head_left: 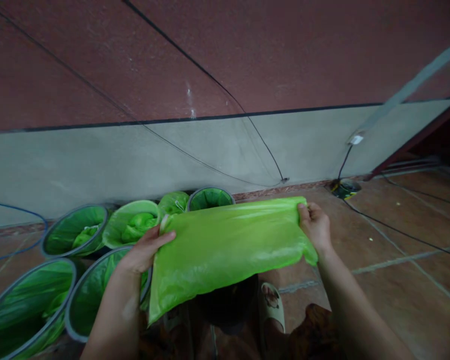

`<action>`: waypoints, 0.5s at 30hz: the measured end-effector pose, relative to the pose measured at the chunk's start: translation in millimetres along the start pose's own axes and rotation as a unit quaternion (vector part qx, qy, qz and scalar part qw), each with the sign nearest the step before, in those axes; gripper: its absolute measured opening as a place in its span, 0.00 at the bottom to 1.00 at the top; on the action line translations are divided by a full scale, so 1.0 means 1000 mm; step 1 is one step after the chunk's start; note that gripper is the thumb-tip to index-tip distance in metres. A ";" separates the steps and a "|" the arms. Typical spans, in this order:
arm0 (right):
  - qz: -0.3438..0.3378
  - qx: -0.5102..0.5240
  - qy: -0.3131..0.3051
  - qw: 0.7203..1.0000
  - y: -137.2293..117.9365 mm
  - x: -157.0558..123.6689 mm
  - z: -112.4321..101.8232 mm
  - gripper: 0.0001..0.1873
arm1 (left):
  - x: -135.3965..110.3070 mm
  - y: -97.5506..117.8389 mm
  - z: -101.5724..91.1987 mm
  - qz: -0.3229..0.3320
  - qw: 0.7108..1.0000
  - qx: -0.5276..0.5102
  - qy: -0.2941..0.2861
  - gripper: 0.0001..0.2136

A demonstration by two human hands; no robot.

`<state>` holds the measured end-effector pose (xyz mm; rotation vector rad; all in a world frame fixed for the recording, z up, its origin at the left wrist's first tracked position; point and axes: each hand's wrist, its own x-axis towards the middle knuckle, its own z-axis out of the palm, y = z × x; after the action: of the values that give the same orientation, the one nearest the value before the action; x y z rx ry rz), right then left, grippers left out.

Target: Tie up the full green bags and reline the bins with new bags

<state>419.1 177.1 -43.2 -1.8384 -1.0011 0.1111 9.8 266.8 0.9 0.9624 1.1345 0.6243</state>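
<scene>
Item: one green plastic bag [228, 245], which I view held out before the wall [210, 145]; left hand [142, 250], gripping one end, thumb on top, other fingers mostly hidden; right hand [317, 227], fingers pinched around the opposite end; green-lined bins [22, 295], near the wall's foot

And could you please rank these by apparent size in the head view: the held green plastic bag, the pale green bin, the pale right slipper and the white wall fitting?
1. Green plastic bag, helped by being near the camera
2. Pale green bin
3. Pale right slipper
4. White wall fitting
</scene>
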 end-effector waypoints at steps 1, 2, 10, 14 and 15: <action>0.007 0.001 0.004 1.000 0.002 0.001 -0.001 0.24 | -0.002 0.001 -0.001 0.002 1.000 0.004 -0.026 0.24; 0.015 -0.001 0.010 1.000 0.003 0.002 -0.001 0.24 | -0.004 0.002 -0.001 0.004 0.999 0.009 -0.049 0.24; 0.226 0.126 -0.078 0.963 -0.013 -0.002 -0.004 0.24 | 0.005 -0.005 -0.010 0.015 0.997 0.073 -0.022 0.17; 0.325 0.285 -0.300 0.850 -0.028 -0.015 -0.009 0.22 | 0.010 -0.008 -0.020 0.030 0.997 0.051 0.048 0.16; 0.322 0.298 -0.349 0.828 -0.029 -0.017 -0.010 0.21 | 0.011 -0.008 -0.023 0.034 0.996 0.045 0.064 0.15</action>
<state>395.8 163.1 -20.6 -1.4581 -0.6316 1.4326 -8.4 279.1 -13.5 1.0531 1.2569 0.7030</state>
